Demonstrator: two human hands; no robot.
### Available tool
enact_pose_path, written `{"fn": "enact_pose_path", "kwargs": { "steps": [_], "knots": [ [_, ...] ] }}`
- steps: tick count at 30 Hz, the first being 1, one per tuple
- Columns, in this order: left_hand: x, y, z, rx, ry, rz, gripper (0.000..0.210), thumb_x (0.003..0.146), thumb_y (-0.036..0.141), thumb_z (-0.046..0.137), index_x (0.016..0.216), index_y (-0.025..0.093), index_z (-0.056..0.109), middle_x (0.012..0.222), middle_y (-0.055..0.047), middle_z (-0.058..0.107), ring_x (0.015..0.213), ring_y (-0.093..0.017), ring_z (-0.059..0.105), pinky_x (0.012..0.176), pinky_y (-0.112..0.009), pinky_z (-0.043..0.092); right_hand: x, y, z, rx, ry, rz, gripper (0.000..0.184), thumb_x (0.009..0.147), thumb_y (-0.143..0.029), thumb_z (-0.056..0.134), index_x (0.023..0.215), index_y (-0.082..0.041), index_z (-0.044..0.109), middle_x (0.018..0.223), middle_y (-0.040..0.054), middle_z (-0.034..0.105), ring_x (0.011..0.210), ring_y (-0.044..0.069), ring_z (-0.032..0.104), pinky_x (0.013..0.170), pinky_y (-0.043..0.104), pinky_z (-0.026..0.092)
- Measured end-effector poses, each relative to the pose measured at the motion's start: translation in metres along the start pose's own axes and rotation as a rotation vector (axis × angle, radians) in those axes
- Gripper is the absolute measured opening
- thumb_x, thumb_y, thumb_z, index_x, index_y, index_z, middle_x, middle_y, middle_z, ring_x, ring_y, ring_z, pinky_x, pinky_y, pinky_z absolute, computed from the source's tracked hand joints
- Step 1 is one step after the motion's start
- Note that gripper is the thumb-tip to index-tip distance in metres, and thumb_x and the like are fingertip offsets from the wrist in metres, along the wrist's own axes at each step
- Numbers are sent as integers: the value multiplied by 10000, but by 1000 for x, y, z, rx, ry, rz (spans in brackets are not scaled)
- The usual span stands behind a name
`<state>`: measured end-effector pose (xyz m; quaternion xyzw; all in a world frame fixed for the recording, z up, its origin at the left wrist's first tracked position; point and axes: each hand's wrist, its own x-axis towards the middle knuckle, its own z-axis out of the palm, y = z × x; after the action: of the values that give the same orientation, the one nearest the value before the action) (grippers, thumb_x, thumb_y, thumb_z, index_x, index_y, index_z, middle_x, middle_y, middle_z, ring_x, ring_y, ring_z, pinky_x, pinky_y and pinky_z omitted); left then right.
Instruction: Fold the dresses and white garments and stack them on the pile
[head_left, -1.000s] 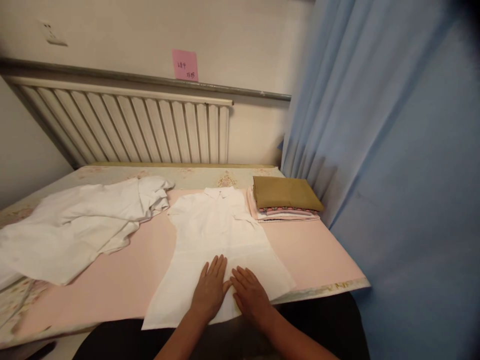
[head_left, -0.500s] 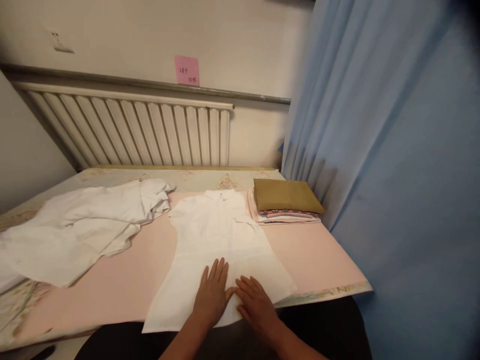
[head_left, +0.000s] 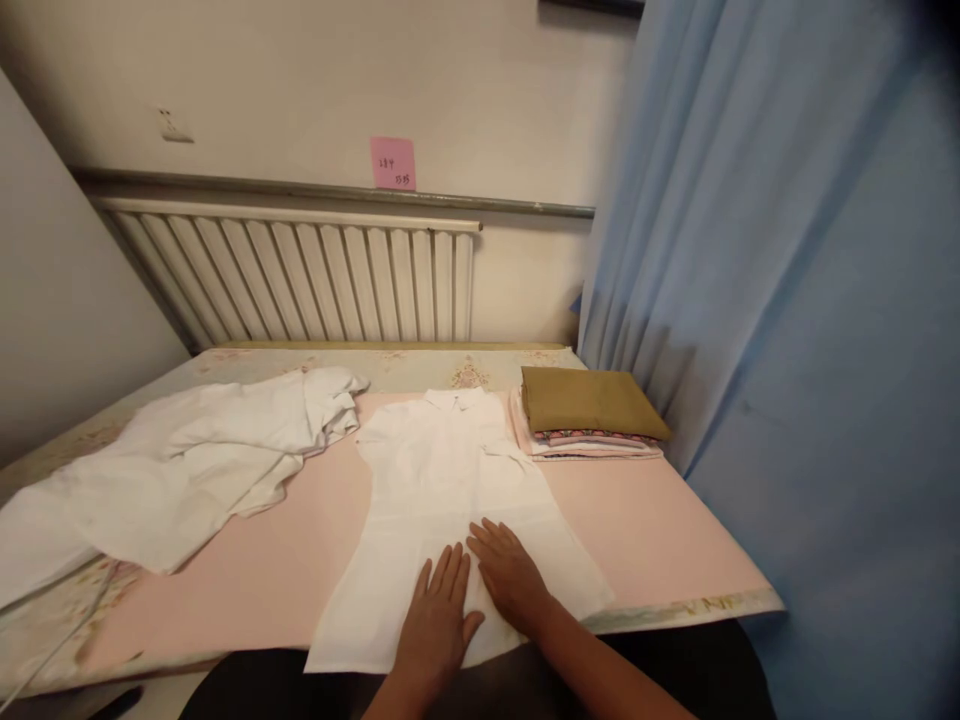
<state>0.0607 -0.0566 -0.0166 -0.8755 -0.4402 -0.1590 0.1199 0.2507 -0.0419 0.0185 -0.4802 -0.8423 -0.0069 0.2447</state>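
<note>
A white short-sleeved shirt (head_left: 427, 480) lies spread on a pink cloth (head_left: 300, 560), its collar toward the wall and its hem toward me. Flat on the lower middle of the shirt rests my left hand (head_left: 439, 615), fingers stretched out. My right hand (head_left: 510, 575) lies on the shirt just to the right and a little farther up, its fingers extended too. Neither hand grips the fabric. One sleeve of the shirt, on the right side, looks creased and folded over.
A loose heap of white clothing (head_left: 202, 455) covers the left of the table. Folded fabric with a mustard-brown piece (head_left: 589, 400) on top is stacked at the back right. A blue curtain (head_left: 810, 350) hangs along the right; a radiator (head_left: 315, 280) stands behind the table.
My right hand has slid up the shirt, away from me, and now sits higher than the left. The left hand has shifted slightly toward me. The view has moved a little.
</note>
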Motion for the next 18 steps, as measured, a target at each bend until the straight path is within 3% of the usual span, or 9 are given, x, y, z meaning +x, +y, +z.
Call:
{"fn": "enact_pose_path", "kwargs": {
  "steps": [9,13,18],
  "knots": [
    [-15,-4,1,-61,50,18,594,889,292,506,1462,202,376,1505,-78,430,1381,-252,397,1090,-453,386,-1,-3,-1,-59,-71,-19,437,934,-150,441,1360,-219,507,1494,51,430,1400,230,334,1159,479,273],
    [-16,-10,-1,-171,88,11,510,922,323,481,1423,232,441,1455,-78,499,1342,-240,455,1060,-424,436,0,-4,-4,-60,-92,-23,402,958,-207,447,1353,-239,519,1469,40,466,1402,229,328,1163,478,258],
    [-25,-42,-7,-270,219,-181,405,930,324,463,1308,214,558,1374,-107,574,1285,-248,518,1035,-426,472,0,-5,-4,-47,-95,4,391,971,-217,433,1349,-254,527,1438,25,505,1394,217,342,1168,451,254]
  ]
}}
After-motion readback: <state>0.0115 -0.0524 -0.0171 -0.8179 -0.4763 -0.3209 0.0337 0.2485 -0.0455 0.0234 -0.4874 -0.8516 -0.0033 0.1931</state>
